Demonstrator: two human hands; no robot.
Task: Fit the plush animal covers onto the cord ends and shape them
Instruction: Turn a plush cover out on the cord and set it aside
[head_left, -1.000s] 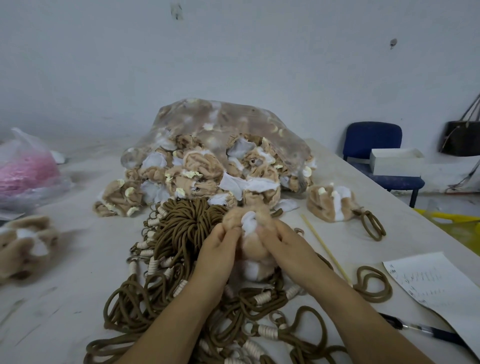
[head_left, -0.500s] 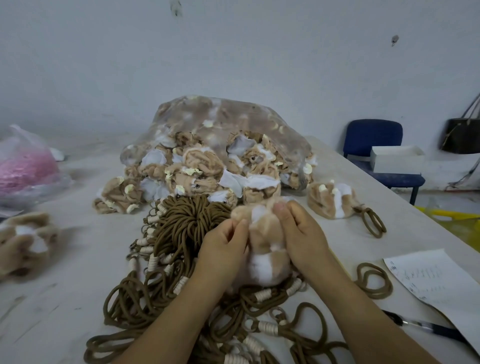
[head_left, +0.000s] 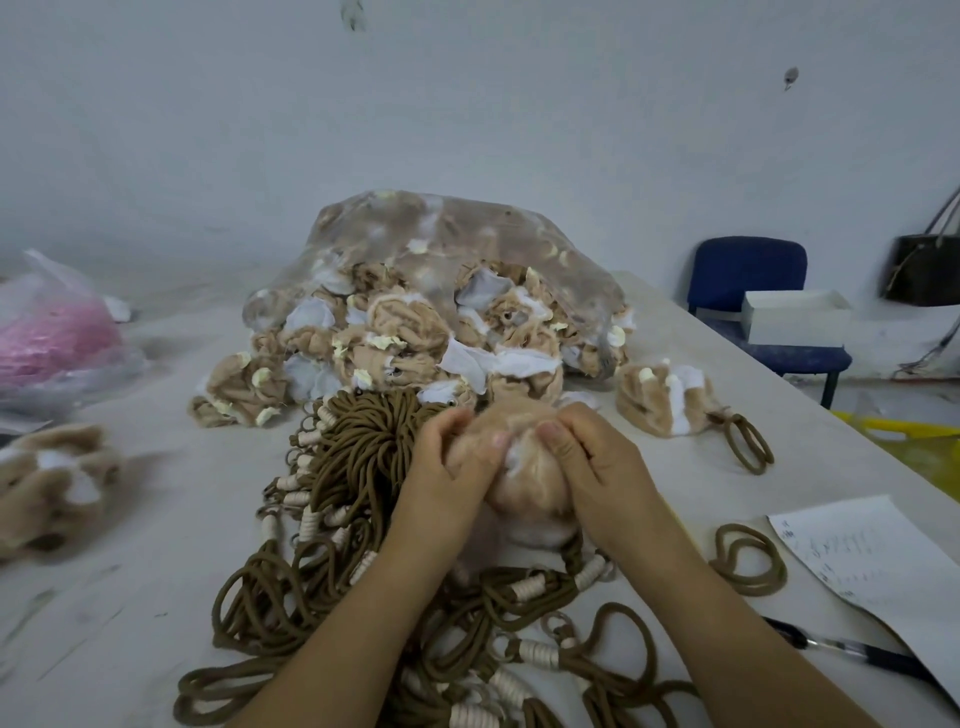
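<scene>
A tan and white plush cover (head_left: 524, 486) is held above the pile of brown cords (head_left: 363, 525) at the table's middle. My left hand (head_left: 447, 478) grips its left side with the thumb pressed on top. My right hand (head_left: 587, 467) grips its right side, thumb pushed into the white patch. A brown cord (head_left: 576, 564) runs out from under the cover. Whether the cord end is inside the cover is hidden.
A clear bag (head_left: 447, 291) spills loose plush covers behind the cords. A fitted plush with a cord loop (head_left: 670, 400) lies at right, more plush pieces (head_left: 47, 483) at left, a pink bag (head_left: 52, 338) far left. Paper (head_left: 872, 566) and a pen (head_left: 852, 652) lie near the right edge.
Both hands have closed in over the plush cover and pressed it into a rounder ball. The cover's white opening, showing on top earlier, is now mostly covered by my thumbs.
</scene>
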